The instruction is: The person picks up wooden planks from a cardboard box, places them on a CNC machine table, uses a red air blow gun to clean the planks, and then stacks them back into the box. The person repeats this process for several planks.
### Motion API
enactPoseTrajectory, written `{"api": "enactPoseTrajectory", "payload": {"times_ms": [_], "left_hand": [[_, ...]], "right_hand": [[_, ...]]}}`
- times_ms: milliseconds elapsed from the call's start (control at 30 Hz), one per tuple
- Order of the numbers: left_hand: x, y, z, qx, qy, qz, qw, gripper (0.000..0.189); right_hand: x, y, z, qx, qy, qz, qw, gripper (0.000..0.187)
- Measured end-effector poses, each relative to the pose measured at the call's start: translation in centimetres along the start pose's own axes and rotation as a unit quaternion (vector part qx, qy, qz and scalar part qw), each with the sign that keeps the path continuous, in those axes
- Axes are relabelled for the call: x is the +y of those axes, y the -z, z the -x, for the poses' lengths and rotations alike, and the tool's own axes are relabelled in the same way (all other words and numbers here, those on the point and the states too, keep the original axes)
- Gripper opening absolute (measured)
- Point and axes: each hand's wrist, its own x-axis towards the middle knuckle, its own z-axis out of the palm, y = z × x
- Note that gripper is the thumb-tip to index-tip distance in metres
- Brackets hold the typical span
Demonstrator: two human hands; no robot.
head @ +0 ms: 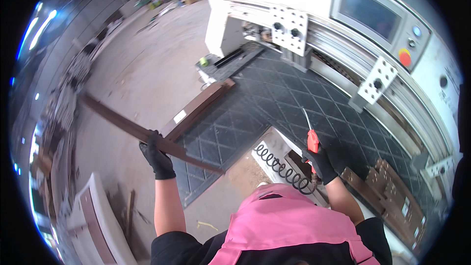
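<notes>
My left hand (157,156), in a black glove, is closed around a long dark-brown board (125,121). The board reaches out to the far left, and its near end lies over the corner of a black grid-lined worktable (294,84). In my gloved right hand (322,163) is a red air blow gun (312,141) with a thin metal nozzle pointing away from me over the table. A coiled black air hose (281,168) runs to the gun's lower end. Beyond my left hand, another brown beam (200,106) with a white label rests along the table's left edge.
A white machine with a control screen (369,11) and a red emergency button (405,58) stands behind the table. Perforated metal plates (289,29) sit on its rail. Several brown pieces (386,191) lie at right. A white curved panel (101,224) stands at lower left.
</notes>
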Motion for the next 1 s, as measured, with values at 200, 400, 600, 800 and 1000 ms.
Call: {"api": "enactPoseTrajectory", "payload": {"times_ms": [200, 400, 600, 800, 1000], "left_hand": [[-7.4, 12.4, 6.3, 0.251, 0.246, 0.215, 0.911, 0.021], [-13.4, 0.9, 11.7, 0.394, 0.328, 0.193, 0.837, 0.034], [-18.3, -4.2, 12.0, 0.308, 0.439, 0.048, 0.843, 0.056], [-18.3, -1.6, 15.4, -0.143, 0.191, -0.271, 0.932, 0.072], [-13.2, 4.7, 2.5, -0.444, 0.003, -0.669, 0.596, 0.096]], "right_hand": [[0.4, -0.7, 0.2, -0.056, 0.036, 0.006, 0.998, 0.042], [-1.2, -0.2, 1.3, -0.078, 0.006, 0.05, 0.996, 0.053], [-3.0, 1.3, 3.5, -0.037, 0.06, 0.034, 0.997, 0.054], [-2.9, 3.0, 4.2, 0.081, 0.02, 0.025, 0.996, 0.052], [-1.8, 1.1, 3.0, 0.097, 0.016, 0.019, 0.995, 0.045]]}}
